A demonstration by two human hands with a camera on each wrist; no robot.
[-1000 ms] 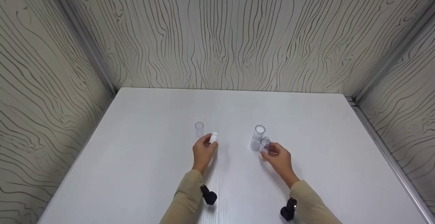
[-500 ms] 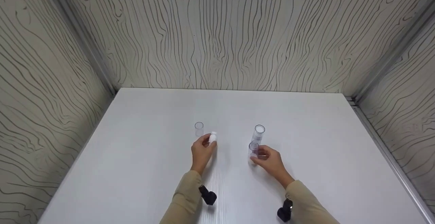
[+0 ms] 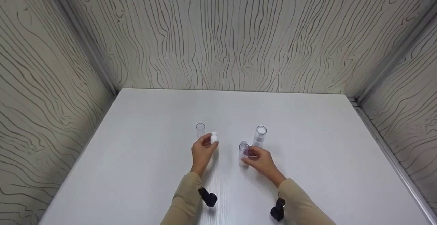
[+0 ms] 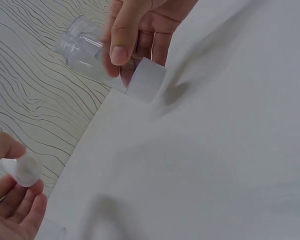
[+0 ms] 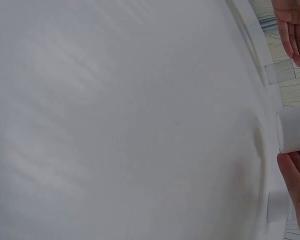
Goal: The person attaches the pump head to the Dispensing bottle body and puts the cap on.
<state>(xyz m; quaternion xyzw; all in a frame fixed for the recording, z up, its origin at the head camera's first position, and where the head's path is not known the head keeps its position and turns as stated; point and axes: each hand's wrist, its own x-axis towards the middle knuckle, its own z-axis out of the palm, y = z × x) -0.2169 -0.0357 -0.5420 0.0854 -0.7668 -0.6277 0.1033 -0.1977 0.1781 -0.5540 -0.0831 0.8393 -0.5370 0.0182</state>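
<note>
My left hand [image 3: 201, 154] pinches a small white bottle-shaped piece [image 3: 214, 138] between thumb and fingers; the left wrist view shows its round white end [image 4: 28, 171]. In my right hand [image 3: 262, 163] is a clear plastic bottle [image 3: 243, 150] with a white base [image 4: 146, 81], gripped by its side above the table. The bottle's neck points up in the head view. From the right wrist view only the white base [image 5: 292, 131] and part of the bottle show, beside the fingertips [image 5: 290, 167]. A gap separates the two held things.
An open clear cylinder [image 3: 200, 129], like a cap, stands just beyond my left hand. Behind my right hand stands a second clear container with white inside [image 3: 260, 135]. The white table [image 3: 153, 122] meets patterned walls [image 3: 218, 40] at the back and sides.
My right hand has moved left with the clear bottle, away from the standing container and closer to my left hand. The left hand has stayed almost still, holding the white piece.
</note>
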